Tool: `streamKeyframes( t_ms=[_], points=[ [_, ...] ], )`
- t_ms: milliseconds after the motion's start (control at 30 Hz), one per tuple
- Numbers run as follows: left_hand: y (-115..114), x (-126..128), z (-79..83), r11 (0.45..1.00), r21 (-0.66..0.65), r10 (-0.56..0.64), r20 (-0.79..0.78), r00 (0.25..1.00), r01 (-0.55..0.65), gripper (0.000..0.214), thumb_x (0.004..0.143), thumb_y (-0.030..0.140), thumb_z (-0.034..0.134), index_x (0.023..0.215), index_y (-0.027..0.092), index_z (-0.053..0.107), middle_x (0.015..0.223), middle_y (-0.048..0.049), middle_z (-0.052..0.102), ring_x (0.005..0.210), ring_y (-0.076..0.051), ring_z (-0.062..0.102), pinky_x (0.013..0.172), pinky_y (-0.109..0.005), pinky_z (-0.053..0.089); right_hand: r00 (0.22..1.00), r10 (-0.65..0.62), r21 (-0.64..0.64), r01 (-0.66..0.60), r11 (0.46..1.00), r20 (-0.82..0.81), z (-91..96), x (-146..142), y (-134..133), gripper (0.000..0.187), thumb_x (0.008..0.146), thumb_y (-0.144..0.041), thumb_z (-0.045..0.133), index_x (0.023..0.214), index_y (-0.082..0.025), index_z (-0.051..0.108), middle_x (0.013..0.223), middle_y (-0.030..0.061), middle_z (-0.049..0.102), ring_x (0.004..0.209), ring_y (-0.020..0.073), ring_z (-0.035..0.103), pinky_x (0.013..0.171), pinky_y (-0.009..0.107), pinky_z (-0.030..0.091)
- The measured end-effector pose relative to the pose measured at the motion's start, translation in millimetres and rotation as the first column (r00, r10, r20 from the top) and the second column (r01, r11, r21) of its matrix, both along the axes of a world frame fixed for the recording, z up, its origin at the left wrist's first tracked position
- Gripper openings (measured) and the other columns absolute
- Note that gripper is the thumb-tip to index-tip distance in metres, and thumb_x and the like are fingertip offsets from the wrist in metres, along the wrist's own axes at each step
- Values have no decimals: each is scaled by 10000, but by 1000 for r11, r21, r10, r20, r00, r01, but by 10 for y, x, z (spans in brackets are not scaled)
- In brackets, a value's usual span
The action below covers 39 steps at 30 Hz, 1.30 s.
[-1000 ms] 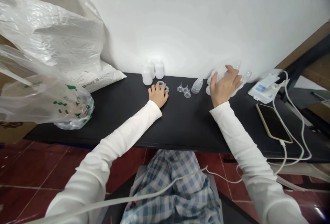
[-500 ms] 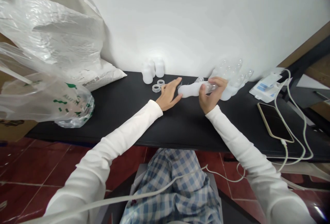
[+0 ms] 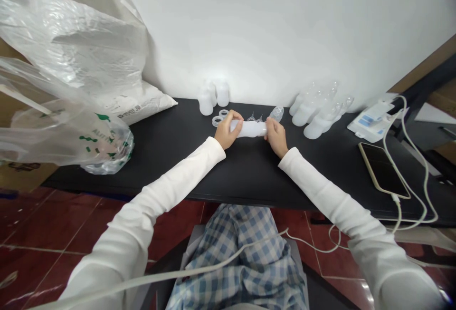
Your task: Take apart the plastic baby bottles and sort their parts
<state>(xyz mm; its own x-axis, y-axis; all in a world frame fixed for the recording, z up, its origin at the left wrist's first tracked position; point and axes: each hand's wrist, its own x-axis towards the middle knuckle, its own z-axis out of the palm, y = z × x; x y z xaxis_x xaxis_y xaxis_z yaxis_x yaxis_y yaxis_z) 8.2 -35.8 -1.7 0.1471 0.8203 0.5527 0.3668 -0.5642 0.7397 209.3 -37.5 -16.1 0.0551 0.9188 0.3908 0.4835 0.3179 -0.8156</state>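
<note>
My left hand (image 3: 226,134) and right hand (image 3: 276,135) are closed around the ends of the bottle (image 3: 250,129), which is probably light, slippery plastic.

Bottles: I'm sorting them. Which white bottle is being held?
The bottle held sideways between left hand and right hand; other bottles sit untouched by the wall.

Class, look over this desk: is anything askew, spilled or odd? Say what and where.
Nothing is spilled. The translucent bottles at back right lie tipped against the wall, while the small white bottles at back centre stand upright.
</note>
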Motion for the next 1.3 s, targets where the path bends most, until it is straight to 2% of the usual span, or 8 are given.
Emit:
streamKeyframes(
  t_ms=[100, 233, 467, 667, 833, 1033, 1133, 1300],
  points=[
    [16, 32, 4, 982, -188, 20, 176, 984, 14, 283, 947, 463, 497, 835, 207, 542, 841, -32, 624, 751, -153, 617, 689, -282, 516, 996, -84, 24, 83, 996, 38, 38, -19, -52, 505, 952, -634, 339, 637, -240, 354, 535, -24, 428, 555, 140, 448, 580, 278, 358],
    [95, 48, -28, 897, -419, 12, 336, 942, 138, 299, 907, 482, 497, 801, 205, 537, 628, 18, 473, 438, -89, 425, 380, -220, 263, 959, -167, 104, 146, 984, 228, 92, -20, -73, 453, 953, -543, 309, 629, -238, 391, 560, 5, 476, 561, 158, 459, 590, 287, 302],
    [134, 27, 39, 677, -655, 30, 478, 878, 334, 302, 903, 485, 443, 794, 208, 496, 465, 57, 369, 299, -48, 262, 347, -184, 105, 854, -255, 283, 133, 950, 453, 92, 33, -77, 371, 947, -496, 432, 742, -220, 572, 639, 38, 634, 592, 181, 610, 562, 276, 319],
    [159, -34, 117, 590, -658, -6, 576, 817, 468, 274, 837, 468, 453, 765, 205, 473, 500, 16, 521, 272, -44, 245, 302, -175, 100, 884, -120, 481, -128, 867, 452, 60, 86, -30, 423, 968, -602, 506, 1008, -200, 634, 843, 54, 712, 726, 184, 680, 649, 283, 526],
    [178, -52, 106, 664, -623, 136, 644, 753, 413, 235, 824, 426, 475, 752, 203, 465, 450, 68, 389, 281, -38, 217, 300, -162, 102, 829, 68, 543, -422, 726, 554, 59, 118, 38, 248, 1023, -400, 493, 1173, -229, 594, 1226, 117, 660, 1142, 239, 658, 920, 430, 596],
    [112, 39, 61, 729, -593, 180, 650, 739, 343, 251, 864, 429, 487, 774, 197, 512, 511, 58, 419, 300, -35, 275, 313, -152, 118, 771, -17, 513, -407, 755, 637, 18, 134, 30, 265, 957, -96, 369, 1011, -227, 593, 1174, 111, 628, 1150, 253, 611, 968, 495, 528],
    [103, 60, 54, 749, -584, 184, 637, 748, 313, 233, 887, 399, 454, 781, 199, 507, 509, 53, 425, 305, -40, 293, 319, -149, 126, 777, -9, 499, -395, 771, 630, 33, 111, 1, 201, 968, -217, 462, 1145, -195, 555, 1245, 157, 583, 1177, 298, 576, 975, 538, 493],
    [130, 47, 48, 765, -574, 171, 618, 768, 292, 230, 894, 401, 462, 788, 203, 508, 498, 50, 425, 312, -50, 317, 324, -158, 140, 769, -92, 455, -272, 848, 632, 146, 81, -70, 436, 1000, -463, 463, 1310, -162, 521, 1304, 186, 572, 1212, 333, 551, 980, 523, 457]
  ],
)
